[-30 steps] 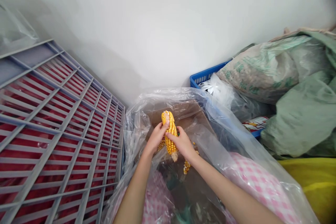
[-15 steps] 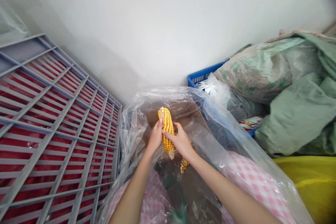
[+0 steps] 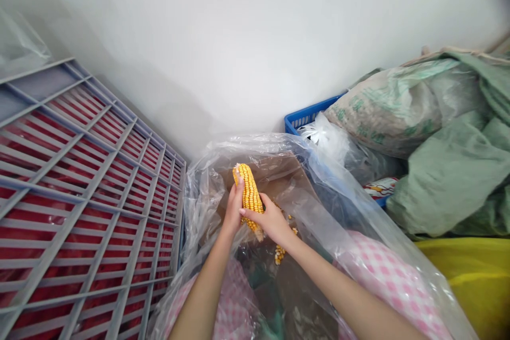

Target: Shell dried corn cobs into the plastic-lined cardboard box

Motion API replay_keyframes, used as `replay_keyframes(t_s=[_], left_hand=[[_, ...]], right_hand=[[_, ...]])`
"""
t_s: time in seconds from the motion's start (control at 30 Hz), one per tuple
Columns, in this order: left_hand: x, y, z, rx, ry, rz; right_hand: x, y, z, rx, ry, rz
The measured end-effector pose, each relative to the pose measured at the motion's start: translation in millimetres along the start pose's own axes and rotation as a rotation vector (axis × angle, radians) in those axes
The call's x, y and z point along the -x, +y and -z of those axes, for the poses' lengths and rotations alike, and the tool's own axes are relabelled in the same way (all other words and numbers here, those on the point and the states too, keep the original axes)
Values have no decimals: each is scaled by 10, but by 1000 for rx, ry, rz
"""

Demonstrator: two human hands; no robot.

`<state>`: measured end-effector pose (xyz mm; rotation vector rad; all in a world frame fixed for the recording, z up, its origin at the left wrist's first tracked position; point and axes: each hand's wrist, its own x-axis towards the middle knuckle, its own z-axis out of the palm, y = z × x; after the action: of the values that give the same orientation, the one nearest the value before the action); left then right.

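An ear of yellow corn (image 3: 250,191) is held tilted over a large clear plastic bag (image 3: 319,212). My left hand (image 3: 234,208) is closed round its left side, with the thumb lying along a strip near the upper end where pale cob shows. My right hand (image 3: 271,218) grips the lower right side, its thumb across the kernels; its other fingers are hidden behind the ear. Loose corn kernels (image 3: 279,254) lie in the bag beneath my right wrist.
On the left stands a grey slatted crate (image 3: 99,196) with red material behind its slats. A blue basket (image 3: 303,117) at the right holds white plastic bags (image 3: 329,138). Green sacks (image 3: 454,170) and a yellow item (image 3: 470,276) lie further right. Behind is a white wall (image 3: 239,53).
Both hands and the corn ear have shifted slightly left. More loose kernels show beside my right hand. The view has turned a little.
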<state>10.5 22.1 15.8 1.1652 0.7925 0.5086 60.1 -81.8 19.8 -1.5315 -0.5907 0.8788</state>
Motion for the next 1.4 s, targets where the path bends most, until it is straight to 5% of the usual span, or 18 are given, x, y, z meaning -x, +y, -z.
replay_keyframes(t_s=[0.43, 0.6, 0.83, 1.03, 1.4], left_hand=[[-96, -31, 25, -20, 100, -74], [-39, 146, -15, 208, 48, 155], [-100, 105, 38, 357, 331, 387], [-107, 80, -6, 314, 340, 292], [-21, 149, -29, 264, 263, 283]], right_hand=[[1, -79, 34, 106, 17, -46], [35, -80, -7, 442, 31, -28], [92, 25, -156, 824, 6, 75], [27, 89, -154, 810, -39, -79], [-5, 130, -106, 615, -142, -33]])
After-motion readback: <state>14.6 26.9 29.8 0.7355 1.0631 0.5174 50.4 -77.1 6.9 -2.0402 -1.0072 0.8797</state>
